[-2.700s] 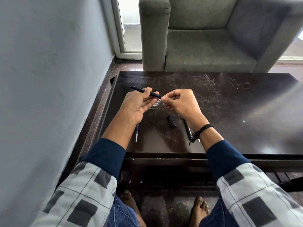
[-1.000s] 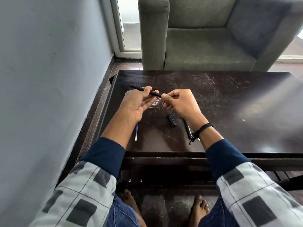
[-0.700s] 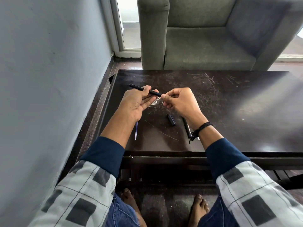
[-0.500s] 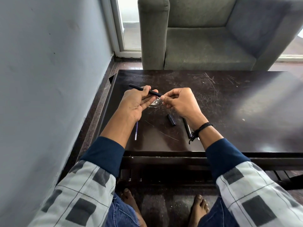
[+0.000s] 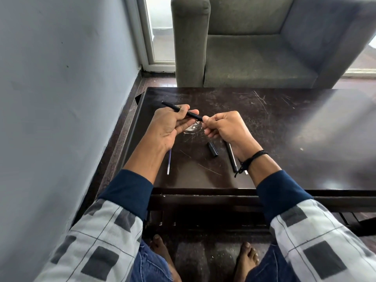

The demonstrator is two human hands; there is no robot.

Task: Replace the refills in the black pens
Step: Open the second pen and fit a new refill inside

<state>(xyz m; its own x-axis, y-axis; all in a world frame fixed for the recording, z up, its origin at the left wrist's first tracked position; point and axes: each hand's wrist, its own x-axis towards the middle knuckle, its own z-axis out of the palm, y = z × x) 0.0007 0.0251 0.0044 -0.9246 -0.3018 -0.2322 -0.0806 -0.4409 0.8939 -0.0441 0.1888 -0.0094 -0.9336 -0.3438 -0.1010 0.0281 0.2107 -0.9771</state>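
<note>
My left hand (image 5: 169, 127) grips a black pen barrel (image 5: 193, 115) above the dark table (image 5: 284, 129), its free end pointing right. My right hand (image 5: 225, 127) pinches at that end with thumb and forefinger; what it holds there is hidden by the fingers. On the table below lie a black pen cap (image 5: 212, 148), a second black pen (image 5: 232, 157) partly under my right wrist, and a thin blue refill (image 5: 168, 161) beneath my left wrist.
A grey wall (image 5: 61, 98) runs close along the table's left side. A grey armchair (image 5: 254, 47) stands just beyond the far edge. The table's right half is scratched. My bare feet (image 5: 247, 259) rest on the floor under the near edge.
Both hands have stayed together at the pen's right end, with only small finger shifts. The parts lying on the table have not moved.
</note>
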